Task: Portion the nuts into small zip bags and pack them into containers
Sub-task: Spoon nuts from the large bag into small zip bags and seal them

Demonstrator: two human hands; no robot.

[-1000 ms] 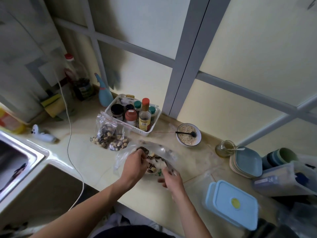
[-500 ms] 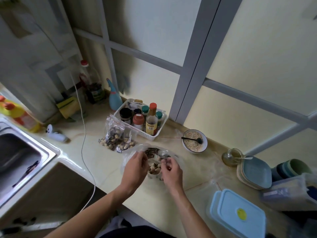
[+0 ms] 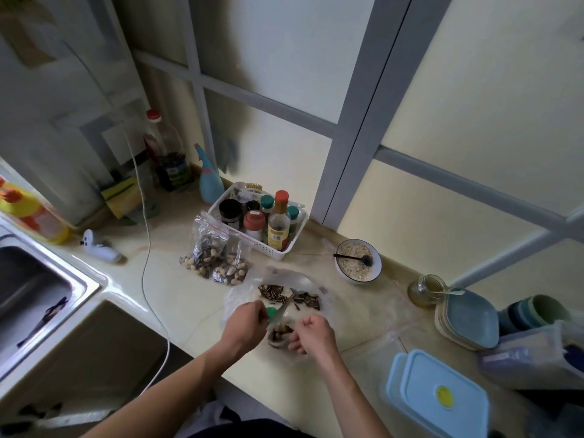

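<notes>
Cream kitchen counter (image 3: pixel 177 298), big nut bag (image 3: pixel 284 295) just past hands. Left hand (image 3: pixel 245 324) grips scoop handle, right hand (image 3: pixel 311 335) pinches small zip bag (image 3: pixel 279 335) between them. Bag floppy, slick film (grab rim). Two filled bags (image 3: pixel 215 260) beyond left hand.

Both hands, left hand (image 3: pixel 245 324) and right hand (image 3: pixel 311 335), pinch a small zip bag (image 3: pixel 279 335) of nuts over the counter (image 3: pixel 177 298).

Counter (image 3: pixel 177 298) left bare — basket (image 3: pixel 286 248), bowl (image 3: pixel 358 261) crowd behind.
</notes>
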